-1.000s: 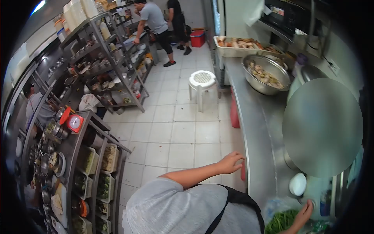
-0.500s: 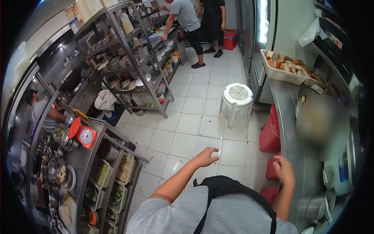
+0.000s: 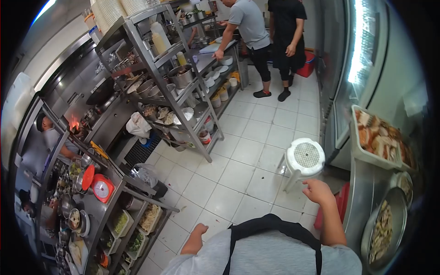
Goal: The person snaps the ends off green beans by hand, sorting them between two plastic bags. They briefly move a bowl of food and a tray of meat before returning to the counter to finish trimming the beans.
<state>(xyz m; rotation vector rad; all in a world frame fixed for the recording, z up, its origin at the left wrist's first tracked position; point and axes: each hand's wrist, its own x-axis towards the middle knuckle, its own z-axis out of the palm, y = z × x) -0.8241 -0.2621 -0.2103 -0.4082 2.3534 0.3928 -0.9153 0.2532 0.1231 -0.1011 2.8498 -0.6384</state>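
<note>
My left hand (image 3: pixel 196 233) hangs low in front of my body over the tiled floor, thumb held apart and the other fingers partly hidden. Nothing shows in it. Raised in front on the other side, my right hand (image 3: pixel 319 191) has its index finger stretched out and the rest loosely bent, also empty. Just beyond the right hand in view stands a white plastic stool (image 3: pixel 306 155); I see no contact between them. To the right, a steel counter (image 3: pixel 356 195) bears a white basket (image 3: pixel 353 133) of roasted meat pieces (image 3: pixel 379 139) and a metal bowl of sliced food (image 3: pixel 382 229).
A steel shelf rack (image 3: pixel 195 133) with pots stands ahead left. Nearer left, a counter holds a red scale (image 3: pixel 102 188) above food bins (image 3: pixel 120 224). Two people (image 3: pixel 250 23) stand at the back; another person (image 3: pixel 46 126) is by a flame. A glass-door fridge (image 3: pixel 353 87) lines the right.
The view has moved forward, bringing the stool and meat basket closer. My left hand has dropped back towards my body; my right hand has moved forward and left. A flame now shows at the left.
</note>
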